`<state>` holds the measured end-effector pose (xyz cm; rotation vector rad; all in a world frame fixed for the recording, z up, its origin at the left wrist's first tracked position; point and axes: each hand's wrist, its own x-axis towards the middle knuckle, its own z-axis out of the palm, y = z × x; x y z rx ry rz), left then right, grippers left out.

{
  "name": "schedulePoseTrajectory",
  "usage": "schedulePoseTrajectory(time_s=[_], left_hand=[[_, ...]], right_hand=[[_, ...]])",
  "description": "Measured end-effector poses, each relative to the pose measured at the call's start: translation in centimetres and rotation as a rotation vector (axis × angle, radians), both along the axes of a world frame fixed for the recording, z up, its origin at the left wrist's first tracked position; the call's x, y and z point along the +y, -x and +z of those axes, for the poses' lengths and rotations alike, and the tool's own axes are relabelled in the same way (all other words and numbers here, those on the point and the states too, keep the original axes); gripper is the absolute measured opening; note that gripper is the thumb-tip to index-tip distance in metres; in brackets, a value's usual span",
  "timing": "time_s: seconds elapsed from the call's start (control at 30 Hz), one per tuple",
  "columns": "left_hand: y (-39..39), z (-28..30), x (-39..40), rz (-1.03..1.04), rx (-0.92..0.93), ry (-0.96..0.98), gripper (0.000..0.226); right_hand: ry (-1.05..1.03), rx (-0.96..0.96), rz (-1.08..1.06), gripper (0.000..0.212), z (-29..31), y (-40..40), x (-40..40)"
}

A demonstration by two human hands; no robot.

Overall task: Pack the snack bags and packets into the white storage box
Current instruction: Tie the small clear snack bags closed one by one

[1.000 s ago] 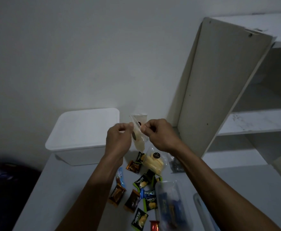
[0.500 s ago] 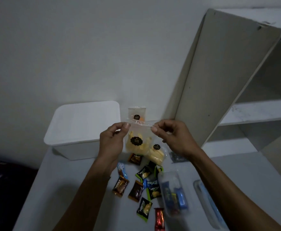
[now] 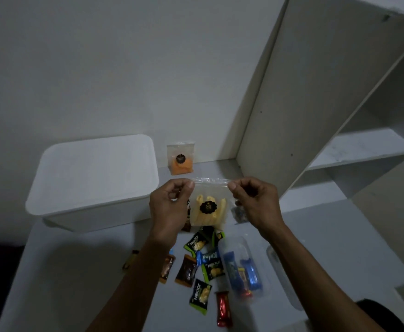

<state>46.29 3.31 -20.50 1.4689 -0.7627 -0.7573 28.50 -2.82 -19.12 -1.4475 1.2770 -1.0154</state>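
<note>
I held the clear snack bag (image 3: 209, 209) of yellow sticks above the table (image 3: 81, 264), my left hand (image 3: 170, 207) and right hand (image 3: 256, 204) each pinching a top corner, beside the lidded white storage box (image 3: 93, 180), loose packets (image 3: 199, 267) below.

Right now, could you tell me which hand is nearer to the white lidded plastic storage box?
Left. The left hand pinches the clear snack bag beside the white lidded plastic storage box; the right hand pinches the bag's far corner.
</note>
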Motion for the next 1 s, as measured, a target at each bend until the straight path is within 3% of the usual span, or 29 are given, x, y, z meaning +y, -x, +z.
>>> schedulePoseTrajectory(time_s=[0.33, 0.5, 0.57, 0.67, 0.8, 1.0], left_hand=[[0.9, -1.9, -13.3, 0.114, 0.082, -0.030, 0.013], [0.5, -6.1, -19.7, 0.167, -0.036, -0.095, 0.009], [0.5, -8.0, -21.9, 0.218, 0.005, -0.156, 0.009], [0.6, -10.4, -24.5, 0.272, 0.140, -0.160, 0.014], [0.4, -12.2, -26.7, 0.286, 0.129, -0.186, 0.003], [-0.2, -14.0, -29.6, 0.358, 0.086, -0.205, 0.005]], right_hand=[[0.035, -0.006, -0.076, 0.010, -2.2, -1.1, -13.7], [-0.009, 0.012, -0.096, 0.008, -6.4, -2.6, -20.8], [-0.031, 0.042, -0.102, 0.008, -8.5, -2.9, -22.9], [-0.069, 0.081, -0.126, 0.010, -11.5, -3.4, -25.4], [-0.130, 0.057, -0.176, 0.008, -14.1, -4.4, -27.4], [-0.135, 0.044, -0.248, 0.010, -15.6, -5.9, -29.5]])
